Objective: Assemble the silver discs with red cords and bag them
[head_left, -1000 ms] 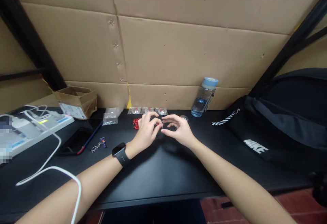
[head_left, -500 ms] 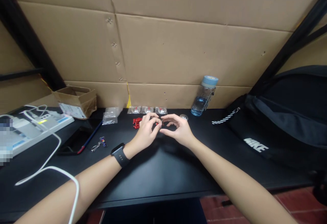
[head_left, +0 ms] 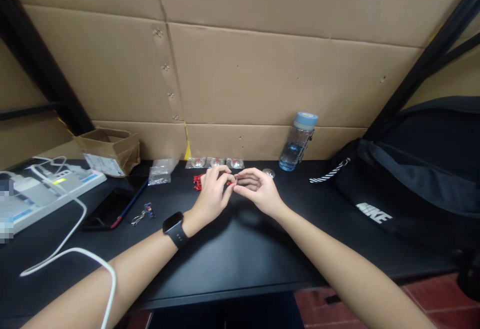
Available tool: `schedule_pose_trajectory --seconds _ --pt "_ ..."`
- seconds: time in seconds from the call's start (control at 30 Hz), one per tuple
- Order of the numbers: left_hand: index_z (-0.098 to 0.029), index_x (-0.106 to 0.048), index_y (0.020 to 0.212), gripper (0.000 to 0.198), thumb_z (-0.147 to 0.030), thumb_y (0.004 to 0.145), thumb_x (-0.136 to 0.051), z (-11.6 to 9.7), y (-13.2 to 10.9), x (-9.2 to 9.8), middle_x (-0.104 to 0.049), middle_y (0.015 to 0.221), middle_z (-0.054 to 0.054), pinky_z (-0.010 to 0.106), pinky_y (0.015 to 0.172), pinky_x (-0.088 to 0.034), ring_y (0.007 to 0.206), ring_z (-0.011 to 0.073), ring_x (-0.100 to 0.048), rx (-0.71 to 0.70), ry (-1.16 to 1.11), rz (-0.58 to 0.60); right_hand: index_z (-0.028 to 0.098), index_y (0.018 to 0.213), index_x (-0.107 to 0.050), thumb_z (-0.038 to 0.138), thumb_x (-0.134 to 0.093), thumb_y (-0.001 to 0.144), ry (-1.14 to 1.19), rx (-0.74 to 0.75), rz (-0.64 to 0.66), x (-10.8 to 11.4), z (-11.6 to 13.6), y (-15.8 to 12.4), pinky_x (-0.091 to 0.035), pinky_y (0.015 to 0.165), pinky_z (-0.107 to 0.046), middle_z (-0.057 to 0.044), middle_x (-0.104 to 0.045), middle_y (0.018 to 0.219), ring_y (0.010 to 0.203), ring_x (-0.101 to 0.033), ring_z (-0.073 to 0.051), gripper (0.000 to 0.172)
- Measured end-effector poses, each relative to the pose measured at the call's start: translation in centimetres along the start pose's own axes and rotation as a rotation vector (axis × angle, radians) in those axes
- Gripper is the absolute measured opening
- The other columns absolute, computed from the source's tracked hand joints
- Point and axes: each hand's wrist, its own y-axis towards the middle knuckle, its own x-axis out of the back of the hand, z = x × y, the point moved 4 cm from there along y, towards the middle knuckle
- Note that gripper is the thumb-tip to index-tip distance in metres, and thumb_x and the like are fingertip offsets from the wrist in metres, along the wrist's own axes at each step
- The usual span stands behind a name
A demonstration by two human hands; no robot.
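Above the black table, my left hand (head_left: 216,185) and my right hand (head_left: 260,189) meet at their fingertips. Both are closed in a pinch around a small thin piece with a pale edge (head_left: 236,181); fingers cover most of it, and I cannot make out its kind. A bit of red shows beside it. Just behind my left hand lies a pile of small red pieces (head_left: 197,182), partly hidden by it. A small round clear item (head_left: 269,173) rests behind my right hand. Several flat clear packets (head_left: 215,162) holding round silvery items with red marks line the back.
On the left are a white power strip (head_left: 56,196), a phone (head_left: 116,204), a keyring (head_left: 144,214), an open cardboard box (head_left: 120,154) and clear bags (head_left: 160,171). A white cable (head_left: 80,250) crosses my left forearm. Rightward stand a water bottle (head_left: 294,151) and a black backpack (head_left: 408,184).
My right fingers have closed in against the small piece, and its pale edge shows more plainly between the fingertips. The view has shifted slightly; the table items stay put.
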Motion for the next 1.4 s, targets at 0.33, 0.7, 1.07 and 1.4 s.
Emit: schedule_pose_trajectory --seconds 0.33,0.7,1.07,1.4 --pt "-0.022 -0.062 0.099 0.012 -0.026 0.100 -0.051 -0.5 0.1 0.6 -0.060 0.121 0.010 0.042 0.094 -0.035 0.117 0.0264 -0.052 -0.111 0.117 -0.029 0.017 0.080 -0.064 0.050 -0.082 0.075 0.284 -0.278 -0.041 -0.9 -1.0 -0.3 -0.060 0.074 -0.031 -0.004 -0.073 0.079 0.075 -0.074 -0.018 0.038" --pt "-0.022 -0.063 0.099 0.012 -0.028 0.099 -0.052 0.0 0.2 0.4 -0.060 0.121 0.010 0.041 0.089 -0.036 0.115 0.0264 -0.052 -0.042 0.088 -0.001 0.016 0.086 -0.065 0.048 -0.081 0.077 0.280 -0.316 0.117 -0.7 -1.3 0.0 -0.056 0.076 -0.029 -0.005 -0.073 0.088 0.083 -0.077 -0.021 0.036" --pt "-0.022 -0.064 0.099 0.013 -0.028 0.100 -0.052 0.1 0.2 0.5 -0.060 0.119 0.010 0.040 0.088 -0.036 0.114 0.0265 -0.052 -0.073 0.093 0.015 0.018 0.082 -0.068 0.050 -0.075 0.081 0.090 -0.209 0.139 -0.2 -1.1 0.1 -0.057 0.076 -0.028 -0.007 -0.067 0.113 0.101 -0.067 -0.020 0.032" --pt "-0.024 -0.065 0.097 0.012 -0.028 0.099 -0.054 -0.2 0.1 0.3 -0.060 0.120 0.009 0.042 0.089 -0.035 0.116 0.0270 -0.050 -0.071 0.119 0.030 0.023 0.089 -0.077 0.037 -0.067 0.090 -0.375 0.106 0.125 0.4 -0.5 0.5 -0.054 0.088 -0.036 -0.008 -0.064 0.116 0.105 -0.064 -0.022 0.017"
